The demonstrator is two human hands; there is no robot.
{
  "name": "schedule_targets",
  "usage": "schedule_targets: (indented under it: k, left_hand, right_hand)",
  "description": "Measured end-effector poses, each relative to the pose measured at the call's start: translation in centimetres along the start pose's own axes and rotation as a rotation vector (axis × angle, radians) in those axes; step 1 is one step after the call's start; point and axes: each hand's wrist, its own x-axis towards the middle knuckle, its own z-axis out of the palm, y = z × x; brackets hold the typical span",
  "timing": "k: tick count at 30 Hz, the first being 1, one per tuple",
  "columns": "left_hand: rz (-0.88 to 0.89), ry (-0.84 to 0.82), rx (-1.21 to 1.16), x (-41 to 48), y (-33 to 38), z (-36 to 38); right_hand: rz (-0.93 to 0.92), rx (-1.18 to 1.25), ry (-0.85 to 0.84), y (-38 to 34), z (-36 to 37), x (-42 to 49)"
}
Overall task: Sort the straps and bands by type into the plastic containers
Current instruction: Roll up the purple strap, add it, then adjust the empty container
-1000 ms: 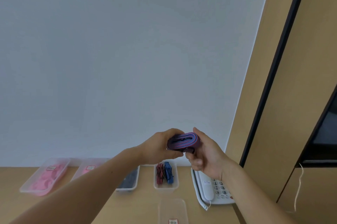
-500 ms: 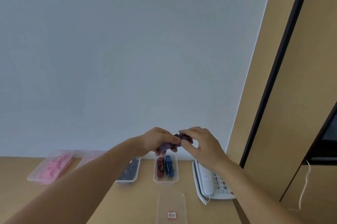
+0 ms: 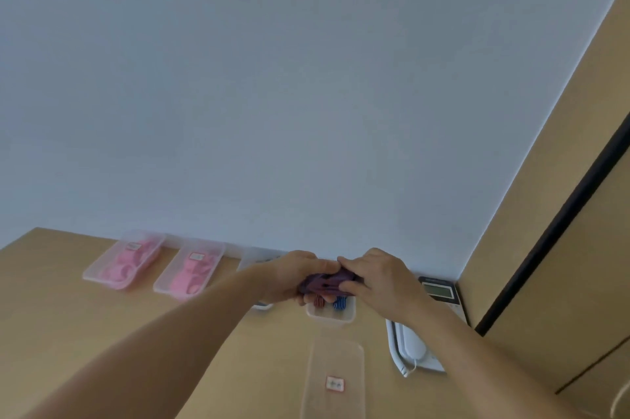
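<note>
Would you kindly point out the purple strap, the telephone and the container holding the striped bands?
purple strap (image 3: 325,283): head view, on its visible middle.
telephone (image 3: 410,345): head view, on the white handset.
container (image 3: 330,318): head view, on its near wall.

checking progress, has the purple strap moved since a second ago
Yes: the purple strap has come down toward the container of red and blue straps, now overlapping its far end in view.

On the table a row of containers is set along the far wall; a telephone is placed right, a lid nearer
</note>
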Motion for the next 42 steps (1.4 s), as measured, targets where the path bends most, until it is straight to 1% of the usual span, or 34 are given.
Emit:
schedule_targets:
  k: [3,5,6,8,10,11,13,15,18,22,26,30,33,36,39,42]
  left_hand:
    - [-0.005,0.168,0.021,2.9,-1.7,-2.1]
    - [0.01,0.252,0.137,5.0,-2.8,-3.3]
    - [0.026,0.26,0.207,5.9,-3.3,-3.7]
    - [0.04,0.225,0.273,7.7,-4.2,-4.4]
    - [0.042,0.131,0.259,9.0,-4.8,-5.1]
    - [0.054,0.083,0.291,9.8,-5.2,-5.5]
    - [0.086,0.06,0.45,11.2,-6.4,-6.4]
    - [0.121,0.058,0.609,12.3,-7.8,-6.9]
    - [0.169,0.013,0.792,13.9,-9.9,-7.3]
    - [0.252,0.012,1.121,15.9,-11.1,-7.1]
    - [0.268,-0.002,1.313,16.7,-11.7,-6.5]
    - [0.343,-0.027,1.363,17.0,-11.6,-6.3]
    - [0.326,-0.037,1.346,16.9,-11.6,-5.9]
    - [0.305,-0.098,1.338,16.8,-11.1,-5.9]
    - [0.313,-0.129,1.215,16.6,-11.0,-6.5]
    - [0.317,-0.101,1.14,16.4,-11.3,-6.7]
  right_hand:
    - [0.062,0.005,-0.026,0.7,2.3,1.9]
    - [0.157,0.016,-0.05,1.2,3.5,2.9]
    - [0.199,0.015,-0.067,1.6,4.1,3.4]
    - [0.281,0.042,-0.1,2.4,5.2,4.3]
    - [0.366,0.084,-0.144,3.3,6.4,4.9]
    - [0.404,0.097,-0.171,3.9,7.2,5.2]
    - [0.474,0.135,-0.217,4.9,8.9,5.4]
    - [0.521,0.173,-0.231,5.3,10.3,5.6]
    - [0.584,0.191,-0.252,5.6,11.8,5.5]
    - [0.598,0.161,-0.281,6.4,13.3,4.7]
    - [0.544,-0.002,-0.286,7.1,14.4,4.2]
    - [0.448,-0.03,-0.3,8.4,14.9,3.6]
    - [0.374,-0.044,-0.344,9.1,14.7,3.9]
    - [0.351,-0.009,-0.376,9.3,14.5,4.4]
    - [0.367,0.06,-0.36,9.7,14.5,4.3]
    - [0.349,0.062,-0.383,9.9,14.5,4.1]
